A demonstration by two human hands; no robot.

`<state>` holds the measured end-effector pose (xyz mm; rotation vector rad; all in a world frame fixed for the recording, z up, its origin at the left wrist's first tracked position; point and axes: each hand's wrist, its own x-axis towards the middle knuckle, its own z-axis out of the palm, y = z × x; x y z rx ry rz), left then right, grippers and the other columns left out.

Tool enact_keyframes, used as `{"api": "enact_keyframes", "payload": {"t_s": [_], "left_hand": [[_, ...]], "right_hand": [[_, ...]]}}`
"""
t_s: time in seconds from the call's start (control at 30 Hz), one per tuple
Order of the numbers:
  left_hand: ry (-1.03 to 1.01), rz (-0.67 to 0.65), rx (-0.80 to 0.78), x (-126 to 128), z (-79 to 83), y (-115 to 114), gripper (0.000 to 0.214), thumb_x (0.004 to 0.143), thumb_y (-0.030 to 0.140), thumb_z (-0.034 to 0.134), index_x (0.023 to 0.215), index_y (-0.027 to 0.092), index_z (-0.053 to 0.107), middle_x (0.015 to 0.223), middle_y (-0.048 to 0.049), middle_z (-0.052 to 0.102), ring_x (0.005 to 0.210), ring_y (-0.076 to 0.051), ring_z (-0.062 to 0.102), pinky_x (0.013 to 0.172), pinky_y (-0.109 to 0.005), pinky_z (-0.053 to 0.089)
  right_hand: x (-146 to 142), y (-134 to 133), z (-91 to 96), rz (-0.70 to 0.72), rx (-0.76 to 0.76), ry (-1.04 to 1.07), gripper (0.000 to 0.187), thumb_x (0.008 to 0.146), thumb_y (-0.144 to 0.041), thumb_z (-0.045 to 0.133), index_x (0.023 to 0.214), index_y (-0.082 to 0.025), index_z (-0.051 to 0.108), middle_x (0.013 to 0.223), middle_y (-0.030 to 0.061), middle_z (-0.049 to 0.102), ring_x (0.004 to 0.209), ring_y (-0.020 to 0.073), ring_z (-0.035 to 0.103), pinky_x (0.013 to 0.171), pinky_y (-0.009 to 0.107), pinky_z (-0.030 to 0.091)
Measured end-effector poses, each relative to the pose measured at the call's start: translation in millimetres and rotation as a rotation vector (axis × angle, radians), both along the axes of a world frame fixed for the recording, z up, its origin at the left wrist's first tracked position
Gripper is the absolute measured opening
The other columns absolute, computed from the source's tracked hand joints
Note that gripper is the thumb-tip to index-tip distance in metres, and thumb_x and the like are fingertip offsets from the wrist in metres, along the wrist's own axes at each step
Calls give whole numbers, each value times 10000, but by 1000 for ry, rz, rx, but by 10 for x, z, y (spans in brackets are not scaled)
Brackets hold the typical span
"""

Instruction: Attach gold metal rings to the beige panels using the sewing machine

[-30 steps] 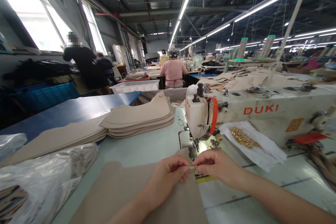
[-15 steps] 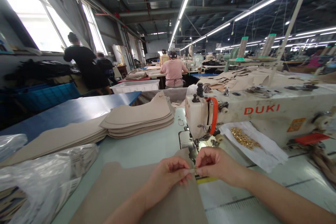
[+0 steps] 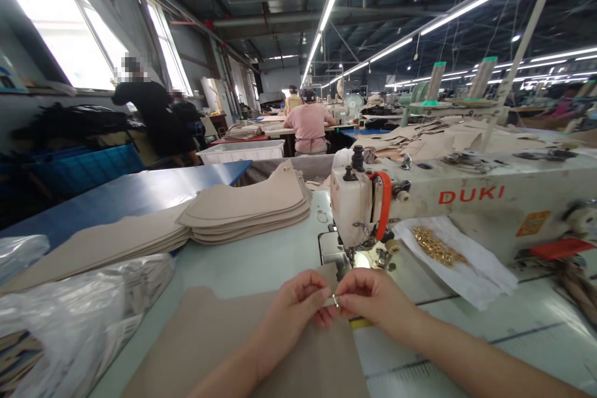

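Just in front of the sewing machine's needle area, both my hands meet over a beige fabric panel [image 3: 224,329] lying on the table. Thumb and fingers of my left hand [image 3: 298,305] pinch a narrow pale strip [image 3: 329,302], most of it hidden by the fingers. From the other side, my right hand [image 3: 370,301] grips a small gold metal piece [image 3: 336,301] between thumb and fingertips. The metal piece sits at the strip's end; whether the strip passes through it I cannot tell. A heap of small gold metal pieces [image 3: 436,245] rests on white paper [image 3: 485,280] to the right.
A white sewing machine [image 3: 420,193] marked DUKI stands behind my hands. Beige panels are stacked [image 3: 247,211] at the back left, beside a blue surface [image 3: 140,189]. Clear plastic bags [image 3: 79,311] lie at the left. Other people work farther off.
Both hands have shifted slightly left, closer together, and the gold metal piece has moved with my right hand and shows more clearly. The panel lies as before.
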<state>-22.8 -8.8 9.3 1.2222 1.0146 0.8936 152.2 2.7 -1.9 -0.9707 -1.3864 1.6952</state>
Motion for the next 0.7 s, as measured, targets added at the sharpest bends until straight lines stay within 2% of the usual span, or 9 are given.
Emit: {"api": "enact_keyframes", "payload": {"t_s": [0.1, 0.2, 0.27, 0.43, 0.7], "left_hand": [[-39, 39, -62, -3, 9, 5, 376, 689, 508, 675, 771, 158, 562, 637, 1, 652, 556, -125, 603, 559, -245, 457], [-44, 11, -108, 20, 29, 23, 428, 606, 481, 750, 824, 143, 603, 650, -5, 658, 569, -116, 584, 588, -244, 447], [-32, -7, -114, 36, 38, 36, 418, 565, 457, 776, 775, 137, 608, 620, -6, 652, 542, -105, 551, 579, -242, 427], [30, -26, -96, 33, 6, 52, 290, 565, 358, 753, 663, 148, 579, 568, 16, 606, 514, -98, 494, 555, -242, 377], [122, -70, 40, 15, -24, -13, 87, 609, 191, 585, 672, 158, 535, 583, 25, 563, 564, -117, 476, 555, -246, 341]], "right_hand": [[-12, 15, -1, -41, -81, 27, 384, 537, -424, 793, 696, -144, 585, 603, -26, 613, 536, 85, 565, 593, 226, 474], [-15, 16, -17, -87, -87, 68, 424, 513, -458, 805, 688, -143, 581, 604, -17, 620, 533, 88, 569, 584, 226, 475], [-16, 17, -43, -84, -72, 91, 426, 521, -462, 805, 692, -143, 581, 624, -6, 630, 558, 99, 583, 593, 233, 479], [-10, 28, -111, -5, -60, 89, 394, 570, -444, 790, 720, -147, 579, 641, -6, 620, 584, 108, 592, 614, 250, 479], [-10, -58, -57, 42, 59, 96, 228, 682, -322, 695, 750, -150, 563, 662, -13, 598, 623, 95, 569, 606, 212, 439]]}}
